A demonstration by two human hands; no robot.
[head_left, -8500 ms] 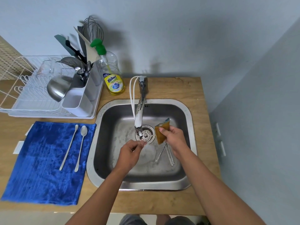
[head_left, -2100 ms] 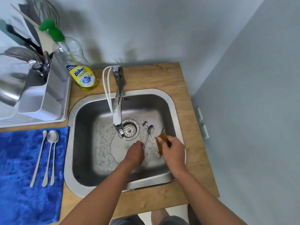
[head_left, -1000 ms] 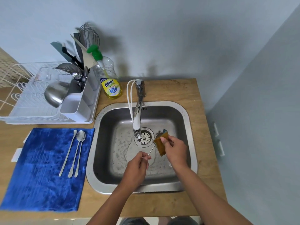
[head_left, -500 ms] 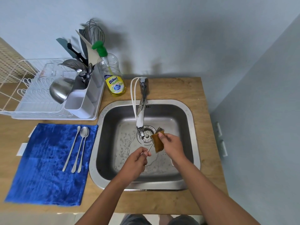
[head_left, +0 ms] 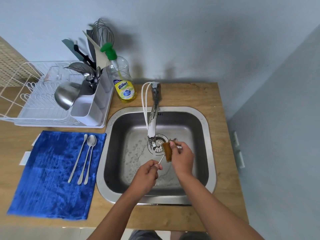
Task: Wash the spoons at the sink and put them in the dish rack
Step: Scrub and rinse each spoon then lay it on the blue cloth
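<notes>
— So where were the hands when you looked over?

— Both were down in the steel sink (head_left: 206, 135). The left hand (head_left: 147, 175) had its fingers curled round the handle end of a spoon (head_left: 161, 160), pinching it near the tip of the thumb. The handle ran up toward one o'clock from that hand and disappeared behind the sponge. I could not see the bowl of it.

— And the other hand?

— The right hand (head_left: 181, 156) gripped a brown sponge (head_left: 167, 150), thumb on the near face and fingers wrapped behind, pressed around the upper part of the spoon. All that sat just at four o'clock from the drain strainer (head_left: 158, 147), right under the faucet (head_left: 153, 122) spout.

— Any spoons done by then?

— Three long-handled spoons (head_left: 86, 158) lay side by side on the blue towel (head_left: 52, 179), at nine o'clock from the sink, bowls pointing away from the person. The two on the right were touching or nearly so.

— And the rack?

— The white dish rack (head_left: 39, 108) stood at eleven o'clock from the towel, with a steel bowl (head_left: 66, 95) tipped on its side and a white utensil caddy (head_left: 91, 108) holding a whisk and other tools. A dish soap bottle (head_left: 121, 78) with a green pump stood between the rack and the faucet, on the wooden counter (head_left: 221, 108).
</notes>
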